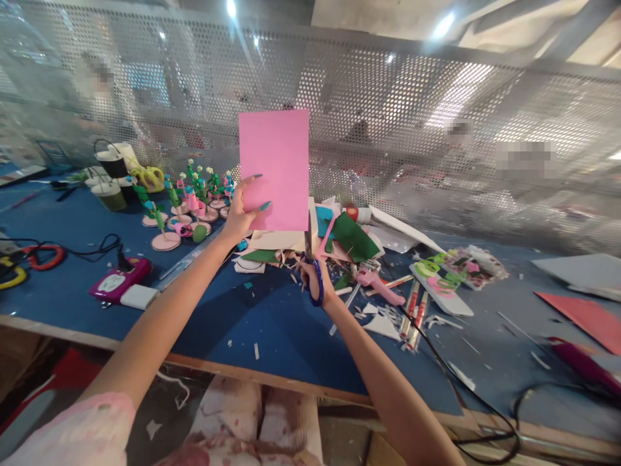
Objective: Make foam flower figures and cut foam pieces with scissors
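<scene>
A flat sheet of pink paper (pixel 276 155) is held upright above the table by my left hand (pixel 242 210), which pinches its lower left part with thumb and finger on the front. My right hand (pixel 313 275) grips blue-handled scissors (pixel 317 291). Their blades point up and meet the sheet's lower right corner. Close by the right edge, a narrow pink strip (pixel 327 234) hangs or lies over the scraps; whether it is joined to the sheet I cannot tell. Behind my right hand lies a heap of paper scraps, among them a dark green piece (pixel 356 237).
Small paper flower stands (pixel 194 207) are grouped at the back left. A magenta power strip (pixel 121 281) lies at left. To the right are a pink glue gun (pixel 381 287) with a black cable, a white tray (pixel 439 291) and red paper (pixel 582 317). A perforated metal screen (pixel 388 103) runs behind the table.
</scene>
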A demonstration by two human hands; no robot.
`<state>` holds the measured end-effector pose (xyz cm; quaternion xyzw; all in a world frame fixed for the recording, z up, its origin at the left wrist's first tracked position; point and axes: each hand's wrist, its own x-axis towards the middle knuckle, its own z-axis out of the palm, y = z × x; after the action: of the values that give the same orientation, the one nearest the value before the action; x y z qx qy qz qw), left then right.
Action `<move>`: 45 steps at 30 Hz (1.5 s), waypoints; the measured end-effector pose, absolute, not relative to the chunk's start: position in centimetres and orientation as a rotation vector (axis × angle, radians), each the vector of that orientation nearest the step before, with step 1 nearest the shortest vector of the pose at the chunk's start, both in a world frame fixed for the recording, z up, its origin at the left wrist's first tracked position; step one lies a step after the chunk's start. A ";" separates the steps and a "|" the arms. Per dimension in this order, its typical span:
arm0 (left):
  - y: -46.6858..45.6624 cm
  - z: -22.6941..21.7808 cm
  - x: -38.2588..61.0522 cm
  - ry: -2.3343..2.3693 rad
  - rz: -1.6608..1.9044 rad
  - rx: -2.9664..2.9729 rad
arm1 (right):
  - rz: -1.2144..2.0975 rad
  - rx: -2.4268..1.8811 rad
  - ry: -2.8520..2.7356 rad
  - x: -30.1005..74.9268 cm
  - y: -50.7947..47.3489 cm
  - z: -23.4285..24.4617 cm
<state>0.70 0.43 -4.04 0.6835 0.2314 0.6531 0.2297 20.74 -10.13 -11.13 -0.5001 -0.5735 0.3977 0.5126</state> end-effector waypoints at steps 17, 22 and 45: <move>0.6 -4.2 0.7 0.667 1.792 1.922 | 1.011 -1.207 -1.285 20.4 -10.4 -10.6; 0.7 -4.3 0.7 0.652 1.793 1.894 | 1.014 -1.198 -1.264 20.3 -10.4 -10.6; 1.2 -4.9 0.6 0.664 1.808 1.886 | 0.994 -1.178 -1.298 20.5 -10.4 -11.0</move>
<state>0.62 1.21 -4.94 0.6822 0.2401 0.6542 0.2212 20.55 -10.35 -11.02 -0.4944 -0.5446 0.4170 0.5340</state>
